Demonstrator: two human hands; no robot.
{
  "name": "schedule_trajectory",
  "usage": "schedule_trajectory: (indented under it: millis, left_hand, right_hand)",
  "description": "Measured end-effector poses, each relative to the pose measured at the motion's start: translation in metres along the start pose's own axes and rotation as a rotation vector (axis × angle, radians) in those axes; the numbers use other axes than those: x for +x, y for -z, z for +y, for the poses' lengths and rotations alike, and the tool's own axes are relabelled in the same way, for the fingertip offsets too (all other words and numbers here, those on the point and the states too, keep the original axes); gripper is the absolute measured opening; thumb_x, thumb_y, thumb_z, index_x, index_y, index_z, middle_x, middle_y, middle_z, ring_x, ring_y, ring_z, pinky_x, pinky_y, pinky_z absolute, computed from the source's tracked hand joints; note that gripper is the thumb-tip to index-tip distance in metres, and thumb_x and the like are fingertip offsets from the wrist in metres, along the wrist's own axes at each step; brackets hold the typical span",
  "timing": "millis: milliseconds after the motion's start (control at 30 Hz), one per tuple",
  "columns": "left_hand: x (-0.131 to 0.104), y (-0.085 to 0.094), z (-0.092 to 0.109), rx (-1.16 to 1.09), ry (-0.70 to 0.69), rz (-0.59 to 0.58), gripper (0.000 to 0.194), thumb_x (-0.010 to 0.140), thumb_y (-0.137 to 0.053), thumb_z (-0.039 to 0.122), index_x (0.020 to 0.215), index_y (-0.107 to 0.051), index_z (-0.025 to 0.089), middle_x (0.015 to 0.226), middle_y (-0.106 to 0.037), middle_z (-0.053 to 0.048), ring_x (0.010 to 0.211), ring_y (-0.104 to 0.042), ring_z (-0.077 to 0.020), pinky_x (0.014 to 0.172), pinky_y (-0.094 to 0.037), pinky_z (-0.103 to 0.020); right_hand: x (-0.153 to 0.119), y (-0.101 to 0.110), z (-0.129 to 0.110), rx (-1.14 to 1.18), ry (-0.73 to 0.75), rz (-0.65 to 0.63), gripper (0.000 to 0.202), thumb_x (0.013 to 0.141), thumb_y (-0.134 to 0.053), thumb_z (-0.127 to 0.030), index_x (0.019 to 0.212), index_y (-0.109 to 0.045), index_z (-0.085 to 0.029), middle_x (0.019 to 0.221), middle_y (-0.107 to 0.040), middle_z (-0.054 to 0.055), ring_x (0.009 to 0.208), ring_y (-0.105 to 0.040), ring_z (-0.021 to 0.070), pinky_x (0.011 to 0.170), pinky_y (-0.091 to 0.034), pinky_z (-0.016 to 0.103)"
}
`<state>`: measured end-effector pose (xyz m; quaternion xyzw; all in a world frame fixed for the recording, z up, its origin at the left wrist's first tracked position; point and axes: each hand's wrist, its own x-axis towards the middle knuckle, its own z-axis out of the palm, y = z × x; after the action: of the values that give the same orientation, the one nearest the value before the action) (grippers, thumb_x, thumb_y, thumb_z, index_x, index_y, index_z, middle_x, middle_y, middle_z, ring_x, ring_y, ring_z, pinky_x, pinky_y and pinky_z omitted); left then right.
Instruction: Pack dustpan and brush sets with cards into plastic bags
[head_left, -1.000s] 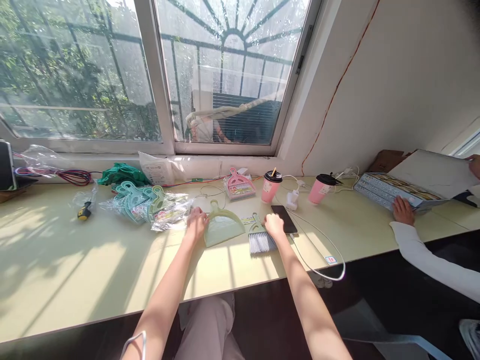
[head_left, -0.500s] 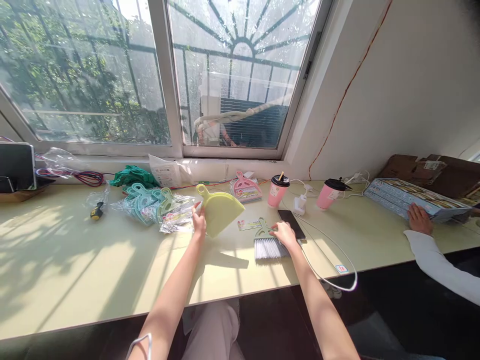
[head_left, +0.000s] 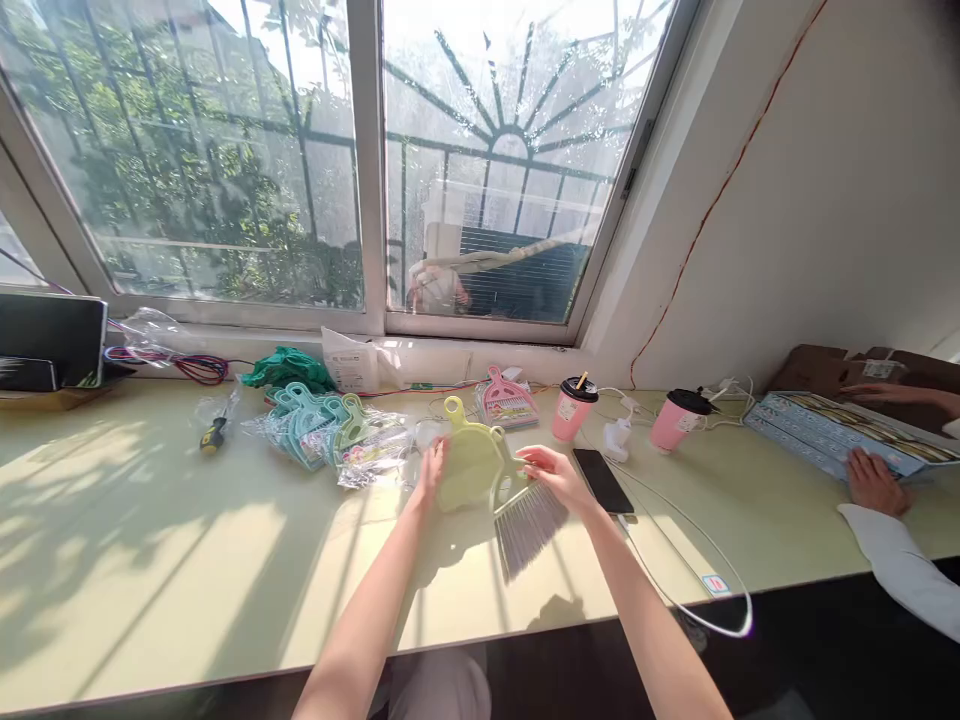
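Two hands of mine are at work above the pale yellow table [head_left: 300,610], one on each half of a small cleaning set. My left hand [head_left: 432,470] is closed along the left edge of the yellow-green dustpan [head_left: 466,470], fingers mostly hidden behind it and thumb side facing me; the pan is tipped up, its ringed handle pointing toward the window [head_left: 480,230]. My right hand [head_left: 553,474] has the green-framed brush [head_left: 529,525] by its right side, thumb and fingers curled in, with the grey bristles slanting down toward me. The brush's frame overlaps the pan's right edge in view; I cannot tell whether they touch. Just beyond my right wrist lies a black phone [head_left: 604,480], with two pink lidded cups [head_left: 573,412] and a white charger [head_left: 617,440] behind it. Bagged teal and green sets [head_left: 307,425] lie left of my left hand, a yellow-and-black screwdriver [head_left: 213,437] farther left, and a pink set [head_left: 508,400] rests near the wall, beyond the brush. Well off to my right, a co-worker's hand [head_left: 876,485] presses against a patterned blue box [head_left: 799,432].
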<state>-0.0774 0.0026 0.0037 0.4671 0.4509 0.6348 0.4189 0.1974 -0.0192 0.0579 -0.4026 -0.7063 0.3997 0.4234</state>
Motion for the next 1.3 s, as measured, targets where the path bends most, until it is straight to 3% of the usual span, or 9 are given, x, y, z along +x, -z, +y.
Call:
schedule_trajectory:
  millis: [133,233,333,400,500,600,733,867,1300]
  left_hand:
    - [-0.005,-0.005,0.007,-0.038,-0.038,-0.22,0.057,0.081,-0.068,0.07,0.1,-0.073,0.017,0.1,-0.075,-0.013,0.106,-0.067,-0.0328,0.1,-0.051,-0.044]
    - [-0.006,-0.004,0.013,0.017,-0.043,-0.234,0.059,0.072,-0.079,0.068,0.099,-0.074,0.016,0.096,-0.075,-0.013,0.098,-0.067,-0.0328,0.095,-0.052,-0.046]
    - [-0.003,0.0,0.015,0.06,-0.08,-0.205,0.053,0.076,-0.075,0.065,0.1,-0.075,0.018,0.099,-0.075,-0.013,0.1,-0.067,-0.0345,0.095,-0.053,-0.048]
    - [-0.001,0.0,0.014,0.068,-0.095,-0.19,0.049,0.079,-0.072,0.064,0.102,-0.075,0.02,0.102,-0.075,-0.012,0.105,-0.068,-0.0352,0.098,-0.054,-0.048]
    - [0.001,0.001,0.01,0.052,-0.103,-0.2,0.045,0.079,-0.071,0.059,0.103,-0.074,0.021,0.106,-0.075,-0.012,0.109,-0.069,-0.0344,0.102,-0.054,-0.048]
    - [0.0,0.001,0.005,0.061,-0.115,-0.234,0.043,0.079,-0.07,0.052,0.107,-0.072,0.02,0.109,-0.075,-0.012,0.108,-0.069,-0.0322,0.1,-0.055,-0.046]
    - [-0.004,-0.004,0.002,0.134,-0.104,-0.223,0.038,0.08,-0.068,0.047,0.106,-0.073,0.02,0.11,-0.076,-0.012,0.106,-0.07,-0.0308,0.098,-0.054,-0.044]
    - [-0.009,-0.013,0.008,0.171,-0.098,-0.215,0.038,0.079,-0.065,0.045,0.105,-0.075,0.019,0.108,-0.078,-0.012,0.107,-0.07,-0.0317,0.101,-0.053,-0.044]
    - [-0.016,-0.016,0.019,0.13,-0.085,-0.134,0.034,0.079,-0.072,0.04,0.105,-0.078,0.019,0.108,-0.078,-0.008,0.109,-0.071,-0.0303,0.099,-0.057,-0.04]
  right_hand:
    - [0.035,-0.059,-0.016,-0.202,0.082,0.213,0.022,0.088,-0.06,-0.037,0.099,-0.071,-0.022,0.095,-0.078,0.009,0.086,-0.072,0.025,0.083,-0.056,0.039]
    - [0.048,-0.082,-0.019,-0.472,0.102,0.319,0.02,0.094,-0.053,-0.026,0.098,-0.072,-0.022,0.106,-0.077,0.014,0.104,-0.07,0.0285,0.098,-0.051,0.044]
    - [0.056,-0.081,-0.019,-0.628,0.093,0.451,0.02,0.095,-0.06,-0.031,0.108,-0.074,-0.025,0.139,-0.067,0.015,0.139,-0.053,0.0331,0.116,-0.038,0.054]
    - [0.063,-0.074,-0.014,-0.494,0.055,0.424,0.033,0.091,-0.067,-0.042,0.121,-0.072,-0.027,0.147,-0.063,0.014,0.145,-0.048,0.0337,0.117,-0.039,0.055]
    - [0.072,-0.069,0.0,-0.067,-0.015,0.189,0.055,0.079,-0.075,-0.061,0.119,-0.073,-0.024,0.129,-0.074,0.014,0.127,-0.065,0.033,0.106,-0.052,0.05]
    - [0.072,-0.076,0.016,0.21,-0.086,0.168,0.059,0.064,-0.081,-0.069,0.098,-0.079,-0.02,0.104,-0.081,0.013,0.103,-0.075,0.0323,0.098,-0.057,0.048]
    - [0.064,-0.086,0.027,0.272,-0.144,0.284,0.051,0.057,-0.087,-0.063,0.084,-0.08,-0.02,0.084,-0.081,0.009,0.084,-0.076,0.0293,0.086,-0.061,0.045]
    - [0.058,-0.082,0.025,0.184,-0.137,0.386,0.038,0.063,-0.084,-0.056,0.081,-0.08,-0.023,0.075,-0.08,0.003,0.081,-0.076,0.0271,0.082,-0.062,0.043]
    - [0.053,-0.087,0.022,0.215,-0.166,0.441,0.025,0.072,-0.075,-0.036,0.092,-0.082,-0.023,0.086,-0.082,0.003,0.099,-0.078,0.0298,0.093,-0.065,0.043]
